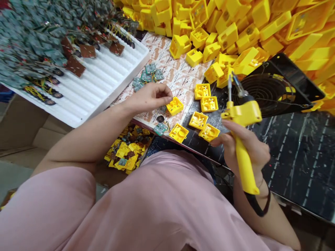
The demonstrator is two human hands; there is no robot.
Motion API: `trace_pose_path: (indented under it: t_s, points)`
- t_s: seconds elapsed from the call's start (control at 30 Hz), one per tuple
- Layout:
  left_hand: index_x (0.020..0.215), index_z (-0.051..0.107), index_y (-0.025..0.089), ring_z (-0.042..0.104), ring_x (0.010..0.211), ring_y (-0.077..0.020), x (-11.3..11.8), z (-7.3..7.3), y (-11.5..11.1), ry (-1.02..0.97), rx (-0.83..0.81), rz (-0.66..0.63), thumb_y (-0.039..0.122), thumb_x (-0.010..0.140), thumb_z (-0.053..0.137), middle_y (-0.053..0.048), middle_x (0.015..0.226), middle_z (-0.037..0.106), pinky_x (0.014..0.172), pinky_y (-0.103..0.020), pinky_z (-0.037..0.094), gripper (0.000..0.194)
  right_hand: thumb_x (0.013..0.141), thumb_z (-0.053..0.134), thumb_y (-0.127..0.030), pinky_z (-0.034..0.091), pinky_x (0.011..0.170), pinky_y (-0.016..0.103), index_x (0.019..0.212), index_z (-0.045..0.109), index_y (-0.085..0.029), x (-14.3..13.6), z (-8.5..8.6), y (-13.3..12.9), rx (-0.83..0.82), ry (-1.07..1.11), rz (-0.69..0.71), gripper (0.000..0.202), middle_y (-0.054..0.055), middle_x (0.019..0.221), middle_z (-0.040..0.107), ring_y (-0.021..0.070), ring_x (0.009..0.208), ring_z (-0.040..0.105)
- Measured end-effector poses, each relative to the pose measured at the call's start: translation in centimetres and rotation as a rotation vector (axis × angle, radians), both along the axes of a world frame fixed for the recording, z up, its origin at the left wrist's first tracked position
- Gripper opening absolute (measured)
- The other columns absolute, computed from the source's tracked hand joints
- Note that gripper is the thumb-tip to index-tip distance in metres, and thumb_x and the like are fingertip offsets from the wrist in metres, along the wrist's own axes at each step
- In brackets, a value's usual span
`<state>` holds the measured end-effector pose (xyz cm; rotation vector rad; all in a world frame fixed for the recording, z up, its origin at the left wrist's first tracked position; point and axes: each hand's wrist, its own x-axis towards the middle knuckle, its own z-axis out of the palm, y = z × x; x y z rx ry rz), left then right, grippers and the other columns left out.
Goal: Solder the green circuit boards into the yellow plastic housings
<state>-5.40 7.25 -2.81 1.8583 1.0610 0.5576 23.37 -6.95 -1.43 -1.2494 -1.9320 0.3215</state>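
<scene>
Yellow soldering gun clamped in right fingers; left fingers pinched together by a yellow case.

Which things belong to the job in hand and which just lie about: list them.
Seemingly in the job:
- held yellow tool
- open yellow casings set out nearby
- small circuit boards beside them

Probably just lying about:
- black fan
- jumbled pieces lower down
</scene>
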Motion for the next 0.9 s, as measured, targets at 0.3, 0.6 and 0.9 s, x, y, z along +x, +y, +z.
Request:
trace_pose_path:
  t_s: [0.3,0.6,0.9]
  points:
    - [0.087,0.051,0.022,0.059,0.066,-0.0114,0.3,-2.3,-2.4,-0.323,-0.014,0.001,0.067,0.090,0.066,0.002,0.074,0.060,0.064,-0.025,0.051,0.047,0.090,0.079,-0.033,0.062,0.087,0.037,0.122,0.062,-0.026,-4.6,-2.1,9.8,-0.189,-0.118,0.436,0.037,0.001,0.106,0.076,0.0222,0.094,0.076]
    - [0.090,0.067,0.018,0.064,0.078,-0.0133,-0.3,-1.2,-4.1,-0.161,0.145,0.168,0.037,0.088,0.060,-0.004,0.088,0.075,0.073,-0.025,0.051,0.021,0.095,0.071,-0.038,0.060,0.091,0.041,0.121,0.064,-0.028,-5.9,-3.0,8.2,-0.068,-0.190,0.316,0.029,0.003,0.106,0.077,0.0236,0.093,0.075]
    - [0.099,0.076,0.016,0.071,0.091,-0.0228,0.9,-1.5,-2.8,0.301,0.459,-0.043,0.031,0.093,0.051,-0.008,0.094,0.079,0.087,-0.036,0.051,0.030,0.095,0.071,-0.055,0.056,0.094,0.044,0.124,0.063,-0.032,-4.0,-2.8,7.0,-0.054,-0.289,0.061,0.038,0.003,0.101,0.078,0.0260,0.092,0.076]
